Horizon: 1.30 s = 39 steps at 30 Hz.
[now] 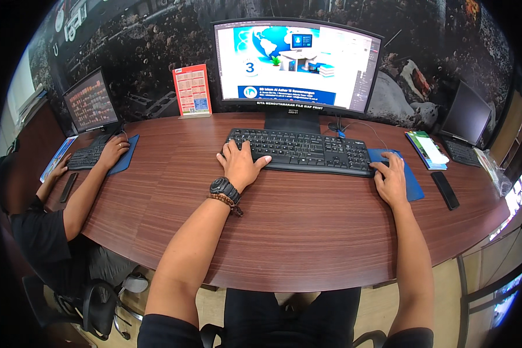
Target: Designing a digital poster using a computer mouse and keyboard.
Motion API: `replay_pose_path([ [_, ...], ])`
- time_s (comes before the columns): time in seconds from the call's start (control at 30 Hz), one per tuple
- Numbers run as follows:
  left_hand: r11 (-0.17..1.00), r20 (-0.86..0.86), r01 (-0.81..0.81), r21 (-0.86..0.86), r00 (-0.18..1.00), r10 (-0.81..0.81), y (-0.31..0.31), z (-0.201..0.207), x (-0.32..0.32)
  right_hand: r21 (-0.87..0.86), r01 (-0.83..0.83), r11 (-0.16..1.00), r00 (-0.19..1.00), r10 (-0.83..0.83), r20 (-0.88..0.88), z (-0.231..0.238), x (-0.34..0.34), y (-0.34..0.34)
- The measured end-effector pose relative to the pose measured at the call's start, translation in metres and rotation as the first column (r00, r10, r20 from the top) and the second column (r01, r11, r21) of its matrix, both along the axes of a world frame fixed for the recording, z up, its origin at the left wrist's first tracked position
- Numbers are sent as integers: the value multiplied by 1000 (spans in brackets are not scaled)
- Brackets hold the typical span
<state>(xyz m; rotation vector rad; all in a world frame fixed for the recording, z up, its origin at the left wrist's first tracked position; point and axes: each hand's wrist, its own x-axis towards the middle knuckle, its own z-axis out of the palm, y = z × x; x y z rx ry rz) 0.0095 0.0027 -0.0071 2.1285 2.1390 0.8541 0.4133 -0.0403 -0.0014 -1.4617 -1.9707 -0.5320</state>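
My left hand (241, 165) rests at the left end of a black keyboard (296, 152), fingers spread over the keys and thumb out to the side. A black watch (224, 188) and a beaded bracelet (221, 200) are on that wrist. To the right of the keyboard, my right hand (392, 180) curls over a computer mouse, almost wholly hidden beneath the palm and fingers, on a blue mouse pad (413, 187). Behind the keyboard stands a lit monitor (298, 66) showing a blue and white design with a globe and a desk.
A red desk calendar (192, 90) stands left of the monitor. On the right lie a phone (445, 190), booklets (427, 149) and an open laptop (467, 116). At the left, a co-worker's hands are at another keyboard (87, 156) and mouse pad (126, 155), before a second monitor (90, 100).
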Motion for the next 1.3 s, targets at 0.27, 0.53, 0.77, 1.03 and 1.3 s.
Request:
replay_pose_path([
  [0.27,990,-5,95,100,995,-95,-3,2,1,-144,153,978,903,-198,-382,-4,8,0],
  [0.53,976,12,144,164,989,-147,3,-7,2,-149,98,984,907,-150,-394,-5,11,0],
  [0.77,975,17,155,161,987,-160,1,-3,1,-165,107,981,899,-166,-405,-4,9,-1],
  [1.03,988,23,96,117,995,-99,0,2,-1,-136,98,986,908,-145,-393,-8,13,2],
  [1.3,999,30,-33,-11,999,34,3,-2,-8,-143,107,984,897,-158,-412,-4,7,-2],
])
